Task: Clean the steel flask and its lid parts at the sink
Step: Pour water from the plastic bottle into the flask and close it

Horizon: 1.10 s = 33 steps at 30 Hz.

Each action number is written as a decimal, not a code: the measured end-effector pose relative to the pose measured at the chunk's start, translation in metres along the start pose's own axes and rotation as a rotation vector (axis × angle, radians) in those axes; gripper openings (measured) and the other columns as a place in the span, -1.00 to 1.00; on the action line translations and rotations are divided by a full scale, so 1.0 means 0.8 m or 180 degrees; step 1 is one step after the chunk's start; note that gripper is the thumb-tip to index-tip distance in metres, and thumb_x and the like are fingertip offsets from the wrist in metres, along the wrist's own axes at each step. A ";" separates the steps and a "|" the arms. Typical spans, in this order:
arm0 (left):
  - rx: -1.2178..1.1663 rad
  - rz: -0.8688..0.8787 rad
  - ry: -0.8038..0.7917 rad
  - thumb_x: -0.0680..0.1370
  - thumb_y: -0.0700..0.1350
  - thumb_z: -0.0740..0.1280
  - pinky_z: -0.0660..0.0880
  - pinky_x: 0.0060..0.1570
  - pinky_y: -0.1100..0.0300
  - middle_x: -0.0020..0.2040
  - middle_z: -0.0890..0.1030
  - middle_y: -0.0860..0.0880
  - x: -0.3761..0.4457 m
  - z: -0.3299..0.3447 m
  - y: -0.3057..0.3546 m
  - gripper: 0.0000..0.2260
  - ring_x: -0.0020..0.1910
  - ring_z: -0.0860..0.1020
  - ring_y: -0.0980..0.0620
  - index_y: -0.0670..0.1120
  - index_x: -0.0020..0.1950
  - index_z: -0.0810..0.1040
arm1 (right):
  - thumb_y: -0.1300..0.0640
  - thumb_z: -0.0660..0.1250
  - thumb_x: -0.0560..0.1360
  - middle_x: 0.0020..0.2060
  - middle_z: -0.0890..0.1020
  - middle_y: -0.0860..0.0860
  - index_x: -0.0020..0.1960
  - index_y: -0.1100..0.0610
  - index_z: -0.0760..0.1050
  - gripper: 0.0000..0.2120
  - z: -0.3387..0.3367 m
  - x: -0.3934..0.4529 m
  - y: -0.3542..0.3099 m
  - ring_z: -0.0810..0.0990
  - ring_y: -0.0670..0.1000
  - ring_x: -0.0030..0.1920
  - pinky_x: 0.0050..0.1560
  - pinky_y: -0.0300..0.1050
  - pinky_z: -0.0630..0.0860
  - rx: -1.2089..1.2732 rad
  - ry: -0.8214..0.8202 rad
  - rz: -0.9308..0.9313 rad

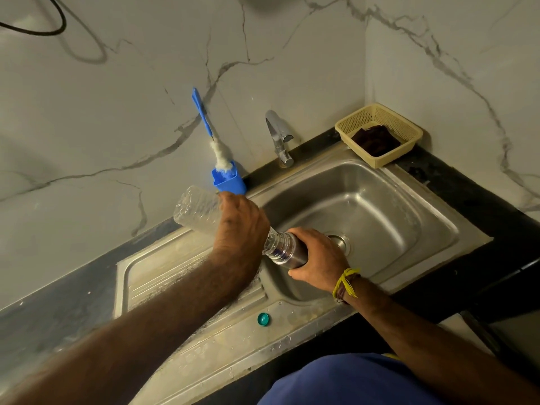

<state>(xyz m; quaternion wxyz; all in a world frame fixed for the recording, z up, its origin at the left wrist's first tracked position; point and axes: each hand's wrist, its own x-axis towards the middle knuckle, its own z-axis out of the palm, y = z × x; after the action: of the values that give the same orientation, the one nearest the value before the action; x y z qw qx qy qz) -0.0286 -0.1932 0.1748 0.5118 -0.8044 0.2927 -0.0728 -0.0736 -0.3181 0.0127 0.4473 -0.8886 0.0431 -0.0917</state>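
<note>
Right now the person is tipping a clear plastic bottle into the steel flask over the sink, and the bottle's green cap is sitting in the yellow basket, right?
Not quite. In the head view the green cap lies on the sink's front rim, not in the yellow basket, which holds a dark cloth. The rest is right: the left hand tips the plastic bottle into the steel flask, held by the right hand.
</note>
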 end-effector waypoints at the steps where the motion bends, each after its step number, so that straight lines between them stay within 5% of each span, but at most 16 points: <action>1: -0.0005 -0.0005 -0.0013 0.58 -0.03 0.42 0.43 0.24 -0.09 0.02 0.57 -0.16 -0.001 0.000 -0.001 -0.69 0.04 0.55 -0.15 -0.18 0.20 0.47 | -0.05 0.60 0.17 0.12 0.58 -0.13 0.29 -0.12 0.40 -0.26 0.001 0.001 0.000 0.56 -0.07 0.09 0.11 -0.05 0.61 0.0004 -0.0004 -0.0008; 13: -0.0607 0.0029 -0.0004 0.52 -0.04 0.43 0.39 0.23 -0.09 0.12 0.49 -0.16 -0.025 0.015 -0.027 -0.55 0.10 0.49 -0.16 -0.13 0.28 0.30 | 0.04 0.63 0.17 0.08 0.60 -0.07 0.26 -0.03 0.48 -0.31 0.020 -0.003 -0.024 0.54 -0.07 0.02 0.04 -0.19 0.51 0.0194 0.0010 -0.0043; 19: -0.1105 -0.0012 -0.0007 0.50 -0.05 0.45 0.30 0.36 -0.11 0.34 0.39 -0.19 -0.042 0.049 -0.039 -0.38 0.29 0.40 -0.18 -0.12 0.44 0.20 | 0.05 0.63 0.18 0.11 0.60 -0.07 0.30 -0.03 0.47 -0.27 0.036 -0.005 -0.031 0.52 -0.10 0.05 0.06 -0.16 0.52 0.0190 -0.0067 -0.0081; 22: -0.1853 -0.0354 0.0001 0.47 -0.18 0.46 0.26 0.44 -0.13 0.42 0.31 -0.19 -0.054 0.086 -0.044 -0.32 0.40 0.32 -0.18 -0.09 0.50 0.20 | 0.08 0.63 0.16 0.08 0.61 -0.10 0.24 -0.07 0.49 -0.31 0.039 -0.001 -0.038 0.54 -0.09 0.05 0.09 -0.07 0.56 0.0360 0.0004 -0.0021; 26: -0.3157 -0.1028 0.0424 0.40 -0.34 0.49 0.36 0.32 -0.09 0.28 0.40 -0.16 -0.058 0.139 -0.030 -0.37 0.30 0.38 -0.19 -0.08 0.44 0.44 | 0.08 0.62 0.13 0.03 0.63 -0.12 0.19 -0.11 0.49 -0.34 0.049 0.008 -0.050 0.61 -0.05 0.01 0.05 0.04 0.61 0.0657 0.0181 0.0100; 33: -0.5025 -0.2394 0.0912 0.29 -0.04 0.68 0.41 0.18 -0.04 0.16 0.60 -0.05 -0.052 0.211 -0.010 -0.29 0.19 0.51 -0.15 -0.06 0.37 0.48 | 0.10 0.67 0.15 0.00 0.66 -0.15 0.17 -0.08 0.52 -0.36 0.064 0.023 -0.071 0.64 -0.15 0.01 0.03 -0.14 0.63 0.0961 0.0592 0.0177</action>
<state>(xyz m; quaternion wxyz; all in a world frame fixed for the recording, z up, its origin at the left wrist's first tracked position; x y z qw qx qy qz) 0.0113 -0.0362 0.1109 -0.2918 -0.9491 0.0349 -0.1131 -0.0454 -0.2467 0.0309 0.5720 -0.7976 0.0946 -0.1665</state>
